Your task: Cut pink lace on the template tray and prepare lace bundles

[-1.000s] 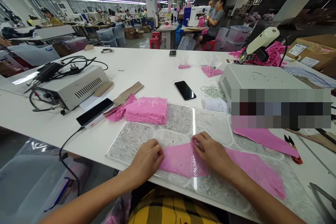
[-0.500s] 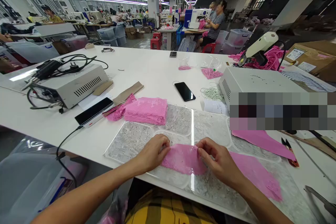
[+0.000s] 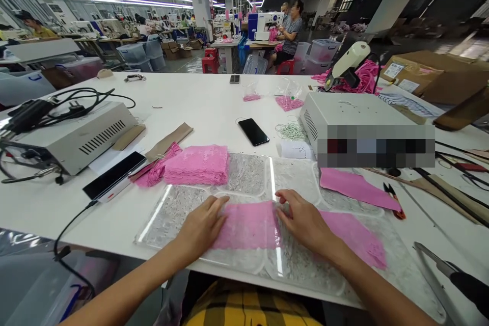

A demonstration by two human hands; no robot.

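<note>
A thin pink lace piece [image 3: 250,224] lies flat on a clear-topped, grey-patterned mat [image 3: 244,175] in front of me. My left hand [image 3: 202,224] rests on its left edge, fingers stretched out over the cloth. At its right edge is my right hand [image 3: 303,216], with thumb and fingers apart and nothing between them. Beyond my left hand sits a stack of pink lace pieces [image 3: 196,165]. More pink fabric [image 3: 353,237] lies by my right forearm, partly covered by it, and a smooth pink piece [image 3: 355,188] lies farther back.
Thread snips [image 3: 393,201] and a black-handled tool [image 3: 451,272] lie at the right. Grey metal boxes stand at left [image 3: 95,132] and right [image 3: 351,109]. A phone [image 3: 253,132] lies mid-table; another device [image 3: 114,175] is left. People sit at machines behind.
Both hands have loosened their pinch on the lace piece, which now lies flatter on the mat. The camera view has turned slightly right.
</note>
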